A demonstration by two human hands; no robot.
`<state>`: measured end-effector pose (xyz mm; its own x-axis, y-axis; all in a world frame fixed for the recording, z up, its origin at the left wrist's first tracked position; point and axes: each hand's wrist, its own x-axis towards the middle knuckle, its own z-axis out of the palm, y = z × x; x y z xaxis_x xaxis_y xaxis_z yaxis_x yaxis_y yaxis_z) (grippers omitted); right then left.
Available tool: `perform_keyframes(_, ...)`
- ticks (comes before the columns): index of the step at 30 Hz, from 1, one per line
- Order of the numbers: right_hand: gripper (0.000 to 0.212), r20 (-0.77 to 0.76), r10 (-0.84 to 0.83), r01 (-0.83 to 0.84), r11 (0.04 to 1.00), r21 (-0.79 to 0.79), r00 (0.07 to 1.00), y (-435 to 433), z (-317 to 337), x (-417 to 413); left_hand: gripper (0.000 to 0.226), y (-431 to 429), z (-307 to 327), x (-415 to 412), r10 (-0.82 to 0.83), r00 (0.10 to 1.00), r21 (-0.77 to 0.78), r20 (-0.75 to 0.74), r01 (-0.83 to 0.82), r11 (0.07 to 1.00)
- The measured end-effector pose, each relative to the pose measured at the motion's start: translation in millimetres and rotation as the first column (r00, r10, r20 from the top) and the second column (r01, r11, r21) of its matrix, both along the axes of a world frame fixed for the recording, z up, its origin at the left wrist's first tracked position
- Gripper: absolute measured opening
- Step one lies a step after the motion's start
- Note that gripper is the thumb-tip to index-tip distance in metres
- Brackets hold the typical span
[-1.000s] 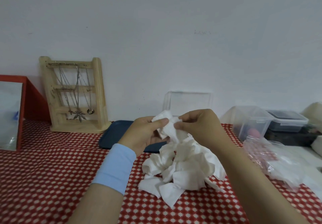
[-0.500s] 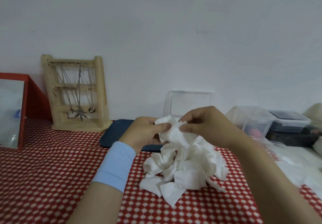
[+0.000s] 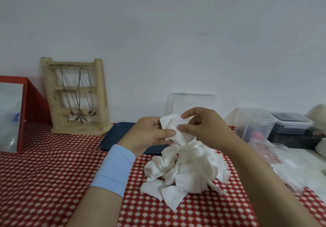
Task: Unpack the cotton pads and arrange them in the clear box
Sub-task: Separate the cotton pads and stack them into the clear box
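**L hand [image 3: 150, 135] + R hand [image 3: 202, 128] pinch one cotton pad [image 3: 173, 128]**

L hand holds the white pad from the left. Its thumb lies across the front and the fingers curl behind. R hand holds the same pad from the right, w/ thumb and first finger squeezed on the edge. The pad is up in the air, a bit crumpled, just above the pile of pads [image 3: 187, 170].

The pile sits on the red cloth w/ white dots [image 3: 44, 182], in front of the person, btw the two arms. The pads there are bent and messy, all touching each other.

The clear box [image 3: 191, 103] is at the back by the wall, right behind the hands. Its low part is hidden, so can't tell what's inside.

L wrist has a light blue band [image 3: 114, 168]. A dark blue tray [image 3: 120, 135] lies flat under the L hand. Left of the tray stands a wood rack [image 3: 77, 96] w/ necklaces [image 3: 79, 99] hanging on it. Far left is a red-frame mirror [image 3: 10, 115].

On the right are a clear tub [image 3: 254, 124] w/ sth pink inside, a dark box w/ clear lid [image 3: 291, 122] just beside it, and a crinkly plastic bag [image 3: 282, 158] near the R arm.
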<state>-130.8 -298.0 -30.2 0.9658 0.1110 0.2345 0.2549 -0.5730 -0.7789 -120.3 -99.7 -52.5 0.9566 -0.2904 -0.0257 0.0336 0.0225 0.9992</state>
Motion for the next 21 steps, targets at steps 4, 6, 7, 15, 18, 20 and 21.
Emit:
perform_keyframes(4,0.038,-0.143,0.042,-0.033,0.997,0.064,0.989,-8.2,2.4,-1.0,0.023,-0.6,-1.8,1.5,0.008,0.999,-0.062,-0.044,-0.011,0.998)
perform_keyframes(6,0.032,-0.169,0.027,-0.011,0.995,0.094,0.985,-10.5,1.6,-0.3,0.022,-3.0,-1.3,1.3,0.022,0.995,-0.149,-0.095,-0.036,0.988)
perform_keyframes(7,0.028,-0.181,0.021,-0.002,0.994,0.106,0.983,-11.2,1.5,-0.5,0.024,-4.0,-1.4,1.5,0.037,0.993,-0.172,-0.111,-0.056,0.983)
perform_keyframes(15,0.011,-0.18,0.018,0.025,0.972,0.232,0.983,-17.1,7.1,-1.9,0.025,-6.5,-9.7,5.0,0.18,0.976,-0.134,-0.121,-0.196,0.972)
perform_keyframes(18,0.012,-0.186,0.089,-0.035,0.961,0.273,0.979,-7.7,4.5,-3.9,0.023,-10.1,-6.9,2.1,0.123,0.986,-0.145,-0.108,-0.138,0.98)
perform_keyframes(20,0.013,-0.187,0.078,-0.029,0.967,0.252,0.979,-2.0,3.0,-4.9,0.024,-11.4,-4.8,0.8,0.082,0.992,-0.146,-0.099,-0.096,0.985)
perform_keyframes(21,0.015,-0.188,0.061,-0.014,0.97,0.243,0.98,0.1,2.8,-5.5,0.025,-11.4,-4.0,0.6,0.071,0.993,-0.148,-0.096,-0.084,0.985)
